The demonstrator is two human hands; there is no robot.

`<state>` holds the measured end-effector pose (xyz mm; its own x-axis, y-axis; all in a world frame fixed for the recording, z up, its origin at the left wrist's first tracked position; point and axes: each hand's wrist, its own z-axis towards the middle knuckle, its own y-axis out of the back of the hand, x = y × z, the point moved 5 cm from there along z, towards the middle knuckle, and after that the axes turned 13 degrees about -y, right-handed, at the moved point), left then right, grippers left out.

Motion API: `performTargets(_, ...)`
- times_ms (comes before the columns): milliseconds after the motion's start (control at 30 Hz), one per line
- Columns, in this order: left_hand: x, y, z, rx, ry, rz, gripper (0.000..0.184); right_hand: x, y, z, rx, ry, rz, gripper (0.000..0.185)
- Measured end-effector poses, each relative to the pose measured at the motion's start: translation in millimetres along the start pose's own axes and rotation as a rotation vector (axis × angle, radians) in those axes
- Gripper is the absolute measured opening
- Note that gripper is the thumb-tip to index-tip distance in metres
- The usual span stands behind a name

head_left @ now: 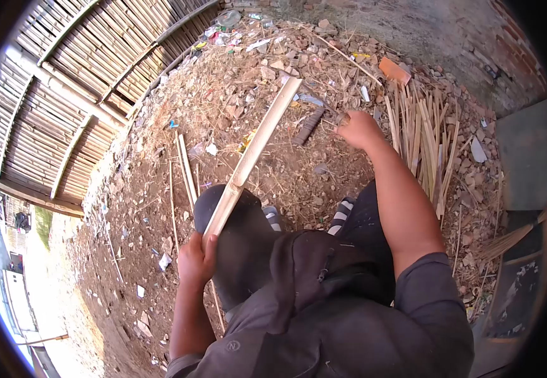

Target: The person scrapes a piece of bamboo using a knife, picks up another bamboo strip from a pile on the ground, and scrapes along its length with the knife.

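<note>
My left hand (196,258) is closed around the lower end of a split bamboo strip (258,148). The strip slants up and away past my knee, its pale hollow inner side facing up, with a node partway along. My right hand (358,130) is closed on the short handle of what looks like a sickle. Its curved, greyish blade (312,100) points left, close to the bamboo strip. Just left of that hand, a dark ribbed rod-shaped piece (309,126) lies on the ground.
Several thin bamboo strips (421,135) lie in a pile at the right. More narrow strips (186,169) lie at the left. A bamboo fence (78,82) stands at upper left, a wall (437,38) at upper right. An orange brick piece (394,70) lies amid rubble.
</note>
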<state>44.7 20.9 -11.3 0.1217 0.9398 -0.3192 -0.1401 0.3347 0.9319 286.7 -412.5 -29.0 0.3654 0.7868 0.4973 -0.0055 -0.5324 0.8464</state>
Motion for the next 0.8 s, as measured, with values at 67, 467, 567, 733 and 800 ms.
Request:
performTargets(67,-3.5,1.4,0.7,0.021,0.006,-0.004,0.045,-6.7,6.3,5.4,-0.019,-0.057,0.136,0.042)
performTargets(467,-19.3,8.2,7.6,0.114,0.054,0.077,0.050,74.8,-33.5,-90.1,0.216,0.676,-0.200,0.030)
performTargets(567,-12.7,5.6,5.1,0.116,0.041,0.030,0.049,71.1,-65.2,-75.9,0.359,0.677,-0.168,0.031)
performTargets(733,-9.9,9.7,9.6,0.133,0.041,-0.060,0.048,69.6,-64.7,-48.7,0.319,0.454,0.088,0.038)
performTargets(800,-9.1,9.5,9.5,0.140,0.041,-0.029,0.048,74.0,-62.0,-62.0,0.336,0.515,-0.063,0.037)
